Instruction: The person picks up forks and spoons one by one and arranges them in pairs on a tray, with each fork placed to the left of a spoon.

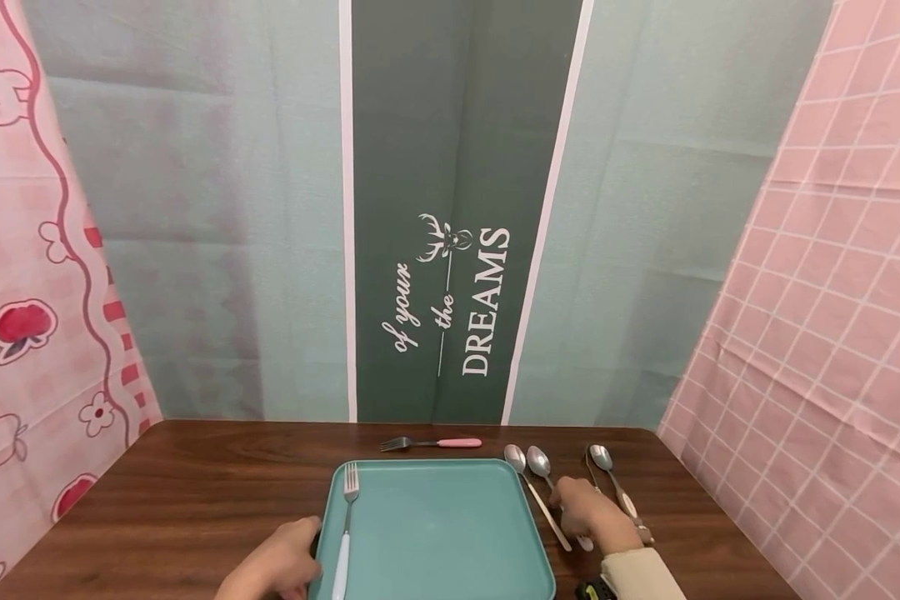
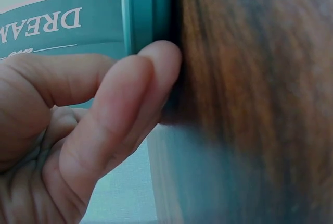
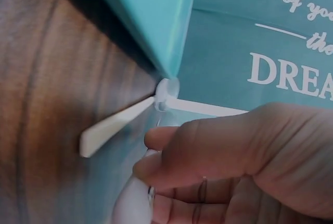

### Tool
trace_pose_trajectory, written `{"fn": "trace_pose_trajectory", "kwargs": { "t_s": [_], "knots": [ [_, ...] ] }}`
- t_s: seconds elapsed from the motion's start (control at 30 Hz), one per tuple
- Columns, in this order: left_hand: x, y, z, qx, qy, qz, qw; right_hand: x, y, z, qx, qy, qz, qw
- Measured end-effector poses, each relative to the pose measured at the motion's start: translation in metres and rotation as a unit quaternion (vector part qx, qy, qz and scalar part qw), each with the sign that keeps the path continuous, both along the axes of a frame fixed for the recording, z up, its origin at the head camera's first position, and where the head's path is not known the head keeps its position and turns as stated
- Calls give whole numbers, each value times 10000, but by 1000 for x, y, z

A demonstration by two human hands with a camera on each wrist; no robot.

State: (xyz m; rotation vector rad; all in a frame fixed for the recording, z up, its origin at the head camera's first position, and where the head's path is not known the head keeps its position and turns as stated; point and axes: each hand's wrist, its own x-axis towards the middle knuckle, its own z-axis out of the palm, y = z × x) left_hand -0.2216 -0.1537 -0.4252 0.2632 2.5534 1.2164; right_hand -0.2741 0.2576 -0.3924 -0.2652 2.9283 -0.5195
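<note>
A teal tray (image 1: 435, 533) lies on the wooden table, and a white-handled fork (image 1: 345, 533) rests along its left side. My left hand (image 1: 281, 558) is at the tray's left edge, its curled fingers and thumb holding the rim, as the left wrist view shows close up. On the right, my right hand (image 1: 585, 512) pinches the handle of a spoon (image 1: 538, 461). Its whitish handle end (image 3: 132, 203) shows below the thumb in the right wrist view. Just left of that spoon, another spoon (image 1: 515, 457) with a cream handle lies beside the tray's right edge.
Behind the tray lies a pink-handled fork (image 1: 459, 443). Right of my right hand is a spoon (image 1: 601, 456), with another thin utensil (image 1: 592, 472) partly hidden beside it. A hanging cloth (image 1: 285, 250) stands behind the table, with pink patterned cloths at both sides.
</note>
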Motion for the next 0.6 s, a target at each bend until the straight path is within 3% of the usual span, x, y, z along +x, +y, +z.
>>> {"fn": "trace_pose_trajectory", "kwargs": {
  "t_s": [0.3, 0.6],
  "knots": [
    [-1, 0, 0, 31, 28, -141, 9999, 4, 0, 9, -268, -304, -86, 9991],
    [1, -1, 0, 100, 41, -30, 9999, 2, -1, 8, -318, -447, -77, 9985]
  ]
}}
